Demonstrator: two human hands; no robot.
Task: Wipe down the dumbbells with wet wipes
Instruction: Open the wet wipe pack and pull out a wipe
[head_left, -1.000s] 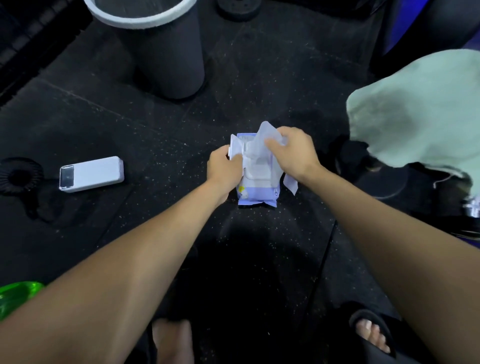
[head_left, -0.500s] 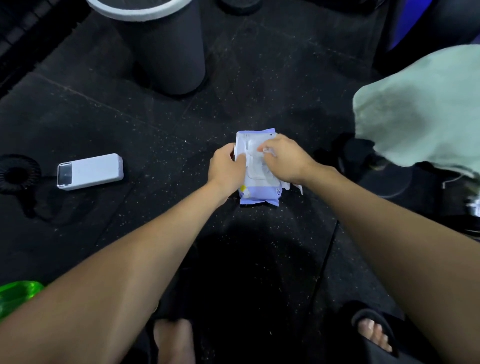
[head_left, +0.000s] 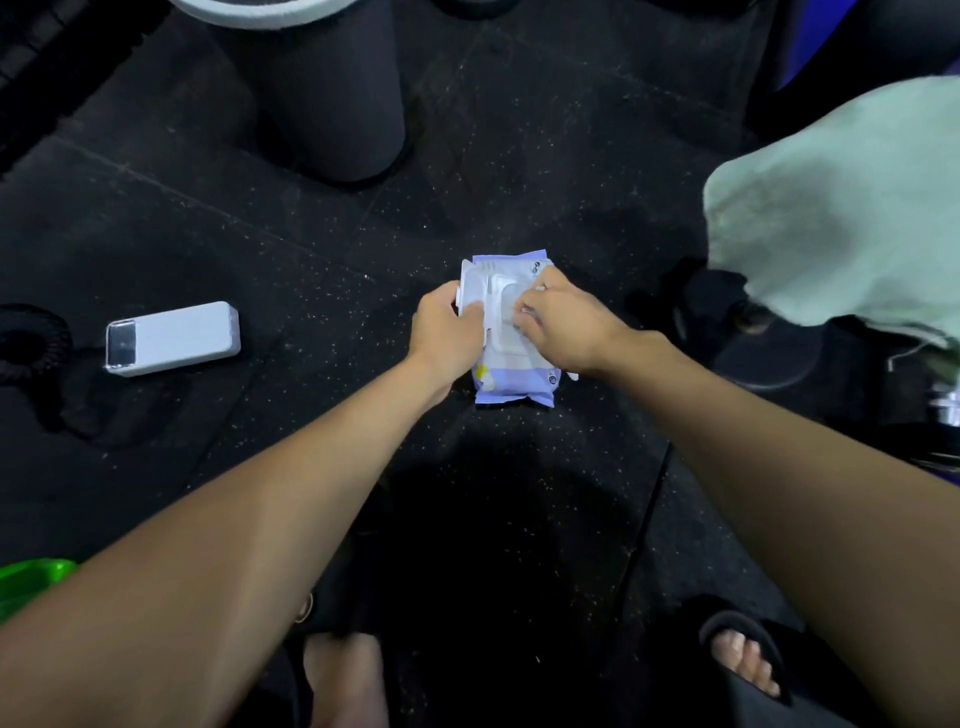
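While lying flat on the dark speckled rubber floor (head_left: 519, 182), lavender-and-white soft plastic pack of wet wipes (head_left: 511, 376) taken here as the landmark. Far to its left, near the frame edge: black ribbed round object (head_left: 26, 340), only partly seen. Below and far left of the pack: bright green translucent plastic piece (head_left: 31, 579), cut off by the frame. Well to the pack's left, lying flat: white rectangular box-shaped device with a small dark screen at one end (head_left: 174, 338). Up and left of the pack, well apart: dark grey cylindrical bin with a white rim (head_left: 332, 88). Against the pack's left edge: left hand (head_left: 449, 338), fingers curled onto the side of the pack beside the raised white flip lid (head_left: 475, 293), clamped there. On the pack's top, touching the white lid area: right hand (head_left: 563, 332), fingertips (head_left: 530, 317) pinched together on something white at the opening; whether a wipe or the lid flap, cannot tell. Small white scrap (head_left: 571, 375) poking out under the right wrist at the pack's right edge. Right of the pack, raised above the floor: pale green crumpled cloth (head_left: 841, 218), draped over dark equipment. Below the pack, nearest the camera: two feet in black open-toed sandals (head_left: 743, 654). No dumbbell clearly made out.
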